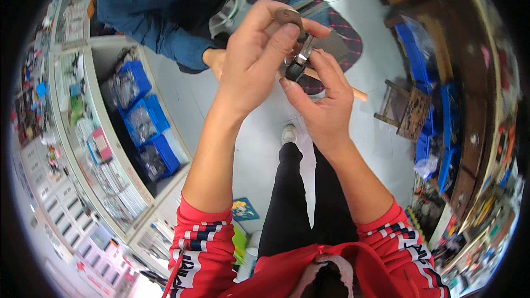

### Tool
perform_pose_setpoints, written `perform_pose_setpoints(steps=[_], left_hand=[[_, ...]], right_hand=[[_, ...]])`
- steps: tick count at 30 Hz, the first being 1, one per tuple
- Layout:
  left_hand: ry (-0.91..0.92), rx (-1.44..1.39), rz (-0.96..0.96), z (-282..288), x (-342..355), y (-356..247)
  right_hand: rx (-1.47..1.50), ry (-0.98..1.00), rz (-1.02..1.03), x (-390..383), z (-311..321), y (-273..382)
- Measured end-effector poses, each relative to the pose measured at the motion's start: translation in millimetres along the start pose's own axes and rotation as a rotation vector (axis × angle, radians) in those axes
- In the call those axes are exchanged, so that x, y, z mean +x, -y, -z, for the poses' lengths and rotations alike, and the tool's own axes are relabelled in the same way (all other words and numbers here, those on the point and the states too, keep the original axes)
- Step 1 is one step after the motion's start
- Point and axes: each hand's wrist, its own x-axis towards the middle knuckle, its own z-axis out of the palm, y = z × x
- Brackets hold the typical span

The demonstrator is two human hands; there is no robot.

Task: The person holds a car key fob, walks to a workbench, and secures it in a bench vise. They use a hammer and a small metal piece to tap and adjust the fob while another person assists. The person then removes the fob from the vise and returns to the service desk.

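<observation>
Both my hands are raised close together in front of me. My left hand (259,49) pinches a dark brown, rounded flat piece (289,18) between thumb and fingers; its lower end is partly hidden. My right hand (326,91) holds a key with a black head (294,72) between thumb and fingertips. The key's silver blade (306,49) points up towards the brown piece and my left fingers. Whether the two pieces touch, I cannot tell.
A person in a dark blue jacket (160,5) is close by at the upper left, next to a stool with a dark checked seat (345,33). Shelves with blue bins (146,118) line the left. A small wooden stool (411,113) and more blue bins (450,110) stand right.
</observation>
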Motion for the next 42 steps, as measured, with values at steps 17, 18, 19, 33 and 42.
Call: perform_pose_setpoints(steps=[17, 18, 19, 33, 42], left_hand=[[0.673, -0.348, -0.580, -283, 35, -189], [0.692, -0.378, -0.583, -296, 30, -200], [0.689, -0.456, -0.569, -313, 22, -210], [1.043, -0.387, -0.577, -575, -88, -299], [1.021, -0.358, -0.392, -698, -154, -311]], right_hand=[[-0.361, -0.580, 0.218, -95, 261, 252], [-0.441, -0.606, 0.281, -101, 269, 265], [-0.466, -0.647, 0.289, -112, 276, 280], [0.969, -0.704, 0.298, -283, 465, 371], [1.002, -0.734, 0.331, -359, 550, 379]])
